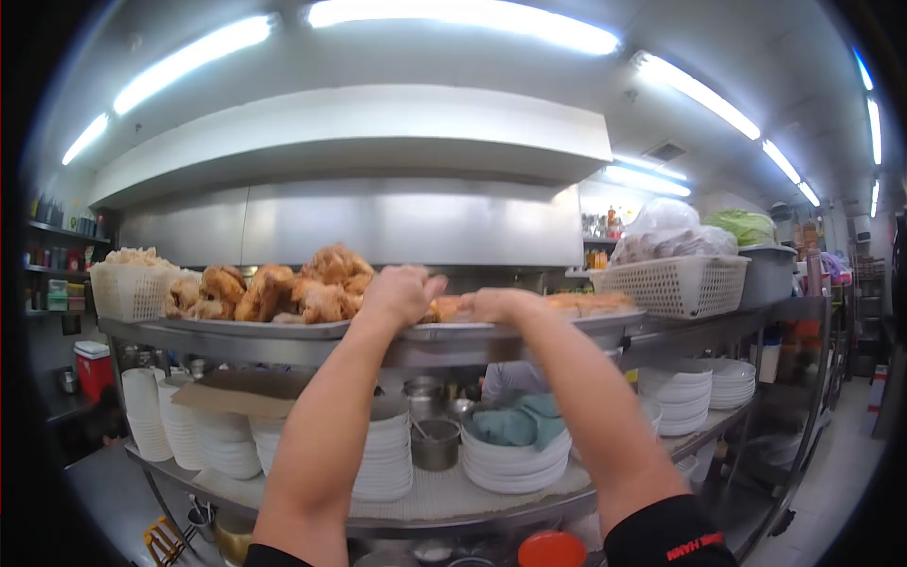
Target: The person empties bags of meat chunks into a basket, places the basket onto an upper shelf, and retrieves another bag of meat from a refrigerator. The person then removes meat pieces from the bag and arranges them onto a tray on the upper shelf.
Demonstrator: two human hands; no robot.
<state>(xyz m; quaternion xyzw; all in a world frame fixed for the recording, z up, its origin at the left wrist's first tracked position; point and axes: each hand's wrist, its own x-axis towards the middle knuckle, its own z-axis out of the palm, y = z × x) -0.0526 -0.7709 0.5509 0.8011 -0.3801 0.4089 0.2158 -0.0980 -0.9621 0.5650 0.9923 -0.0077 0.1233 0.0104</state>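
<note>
Both my arms reach up to the top of a steel shelf. My left hand [402,293] is closed beside a pile of browned whole chickens [269,291] on a metal tray [265,329]; its fingers point away, and what they hold is hidden. My right hand [496,304] curls over the near side of a second tray [600,321], which bears flat orange-pink food pieces [590,300]. The fingertips of that hand are out of sight among the food, so I cannot make out what is in them.
A white basket [132,293] stands left of the chickens, and another basket [675,283] with plastic bags stands right. Stacked white plates [383,454], a metal pot [435,444] and a green cloth [515,420] fill the shelf below. A grey tub [765,274] holds green leaves.
</note>
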